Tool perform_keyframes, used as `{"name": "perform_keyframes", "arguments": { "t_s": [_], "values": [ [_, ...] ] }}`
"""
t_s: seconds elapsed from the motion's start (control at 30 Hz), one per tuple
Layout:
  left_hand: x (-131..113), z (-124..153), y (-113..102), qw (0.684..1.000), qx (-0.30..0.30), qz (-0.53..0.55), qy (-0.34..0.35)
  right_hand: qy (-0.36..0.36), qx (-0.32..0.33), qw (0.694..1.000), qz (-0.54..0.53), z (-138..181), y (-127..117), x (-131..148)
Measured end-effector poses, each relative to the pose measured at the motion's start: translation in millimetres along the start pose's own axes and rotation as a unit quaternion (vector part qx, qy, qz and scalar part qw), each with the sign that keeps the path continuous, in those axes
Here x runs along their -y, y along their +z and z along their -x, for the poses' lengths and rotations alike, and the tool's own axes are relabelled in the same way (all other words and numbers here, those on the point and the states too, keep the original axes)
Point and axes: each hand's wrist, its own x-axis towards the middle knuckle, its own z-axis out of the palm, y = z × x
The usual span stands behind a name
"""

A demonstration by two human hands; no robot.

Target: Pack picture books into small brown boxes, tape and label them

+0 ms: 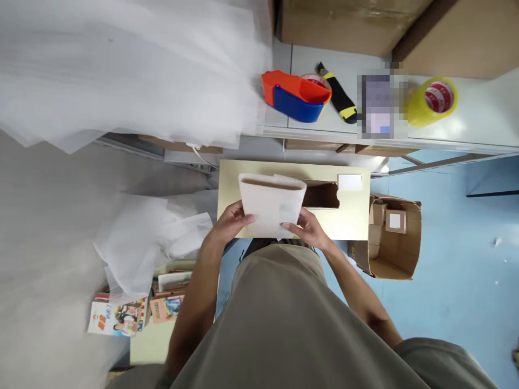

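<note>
Two hands hold a white pouch above a flat box.
The left hand and right hand pinch its lower edge, thumbs on top.

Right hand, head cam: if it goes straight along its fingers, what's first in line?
The white foam pouch: the right hand grips its lower edge, fingers aimed left across it. Beyond that probably comes the left hand, though depth is unclear.
</note>
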Motion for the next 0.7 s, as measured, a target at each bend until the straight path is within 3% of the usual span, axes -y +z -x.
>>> {"name": "perform_keyframes", "arguments": {
  "t_s": [0.23, 0.43, 0.6, 0.7],
  "values": [
    [-18, 1, 80, 0.996, 0.071, -0.054, -0.01, -0.026, 0.028, 0.999, -0.03, 35, -74, 0],
    [-24, 5, 126, 0.994, 0.103, -0.043, -0.012, -0.014, 0.074, 0.995, -0.067, 56, -105, -7],
    [-20, 3, 144, 0.998, 0.037, -0.054, -0.01, -0.037, 0.044, 0.997, -0.056, 55, -110, -7],
    [-20, -5, 146, 0.996, -0.025, -0.079, 0.038, -0.062, 0.001, 0.998, 0.002, 46, -121, -3]
  ]
}}
